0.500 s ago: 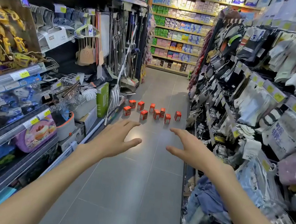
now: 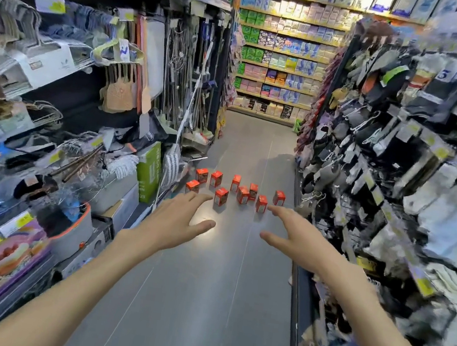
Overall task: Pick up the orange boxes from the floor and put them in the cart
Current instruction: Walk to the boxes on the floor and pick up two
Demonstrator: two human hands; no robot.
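A narrow grey tiled floor [image 2: 202, 302] aisle was hemmed by the left shelves [image 2: 51, 117] and the right racks [image 2: 404, 139], with open floor running ahead to the back shelf wall [image 2: 284, 48]. The orange boxes [image 2: 236, 190], small glossy cartons, stood upright in a loose cluster mid-aisle, well ahead of both hands. The left hand [image 2: 175, 221] and right hand [image 2: 300, 240] were held out empty, fingers spread wide. Compared with half a second earlier, the boxes were seen nearer the fingertips, and the right racks were blurred.

right shelves [image 2: 429, 173] blurred, box labels unreadable
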